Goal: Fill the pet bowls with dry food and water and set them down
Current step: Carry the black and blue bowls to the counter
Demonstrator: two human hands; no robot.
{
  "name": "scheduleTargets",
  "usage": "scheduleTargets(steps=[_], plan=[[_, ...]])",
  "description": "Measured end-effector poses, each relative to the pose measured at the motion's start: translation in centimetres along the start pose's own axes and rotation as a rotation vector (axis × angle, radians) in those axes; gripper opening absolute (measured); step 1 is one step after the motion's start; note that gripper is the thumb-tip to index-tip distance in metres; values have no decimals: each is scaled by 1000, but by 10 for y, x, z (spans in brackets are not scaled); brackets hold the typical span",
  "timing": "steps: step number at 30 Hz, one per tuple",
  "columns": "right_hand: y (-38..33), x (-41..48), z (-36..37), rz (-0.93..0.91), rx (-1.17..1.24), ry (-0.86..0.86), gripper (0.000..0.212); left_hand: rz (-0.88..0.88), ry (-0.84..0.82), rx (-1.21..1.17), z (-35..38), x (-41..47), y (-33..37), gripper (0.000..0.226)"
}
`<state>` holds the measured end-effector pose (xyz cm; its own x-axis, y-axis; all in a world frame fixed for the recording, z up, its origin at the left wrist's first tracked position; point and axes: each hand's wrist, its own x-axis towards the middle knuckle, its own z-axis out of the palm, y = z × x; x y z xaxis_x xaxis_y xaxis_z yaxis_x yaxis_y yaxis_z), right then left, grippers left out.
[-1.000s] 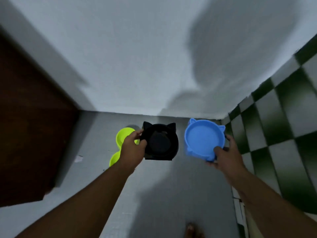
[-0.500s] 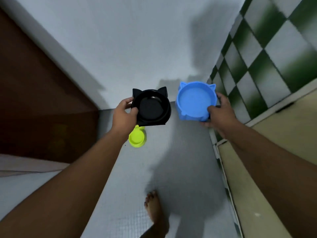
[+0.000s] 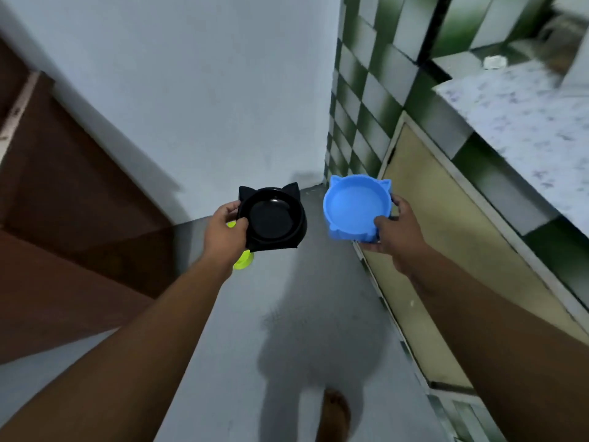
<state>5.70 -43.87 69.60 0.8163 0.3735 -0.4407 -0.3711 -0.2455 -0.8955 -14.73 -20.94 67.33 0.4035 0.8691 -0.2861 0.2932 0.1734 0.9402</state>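
The left thumb (image 3: 239,222) lay curled over the near left rim of the black bowl (image 3: 272,216), with the other fingers wrapped underneath out of sight, so the left hand (image 3: 224,232) was grasping it. The right thumb (image 3: 382,222) was hooked over the near right rim of the blue bowl (image 3: 355,207), and the right hand (image 3: 398,237) clasped its side.

A second earlier both bowls had been held low, close to the far wall (image 3: 191,90) and just over the green bowl (image 3: 243,260). By this moment they were raised and carried side by side, slightly apart, above the grey floor (image 3: 302,298). The view had swung right, bringing a speckled counter (image 3: 526,116) and a cupboard door (image 3: 446,234) into sight. The green bowl stayed on the floor, mostly hidden behind the left hand. This suggested that pickup was finished and the person was heading off to fill the bowls. Both looked empty, so filling had not begun.

Each bowl was held roughly level with its opening up. The cat ears pointed to the far side, towards the wall. The bowls were nearly round, so their only long axis ran from the near edge to the ears. A bare foot (image 3: 333,413) showed at the near edge.
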Motion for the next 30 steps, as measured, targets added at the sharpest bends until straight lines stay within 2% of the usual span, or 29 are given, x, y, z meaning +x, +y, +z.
scheduleTargets(steps=[6, 10, 15, 22, 30], plan=[[32, -104, -43, -19, 84, 185, 62, 105, -163, 59, -5, -74, -2, 34], [60, -176, -71, -54, 56, 303, 59, 157, -282, 101, -11, -122, -7, 34], [89, -264, -119, -31, 191, 432, 59, 182, -457, 151, 0, -196, -12, 31], [126, -368, -223, -68, 214, 639, 54, 205, -717, 228, 59, -308, -15, 35], [201, -486, -376, 17, 303, 855, 57, 235, -946, 265, 150, -468, -38, 33]])
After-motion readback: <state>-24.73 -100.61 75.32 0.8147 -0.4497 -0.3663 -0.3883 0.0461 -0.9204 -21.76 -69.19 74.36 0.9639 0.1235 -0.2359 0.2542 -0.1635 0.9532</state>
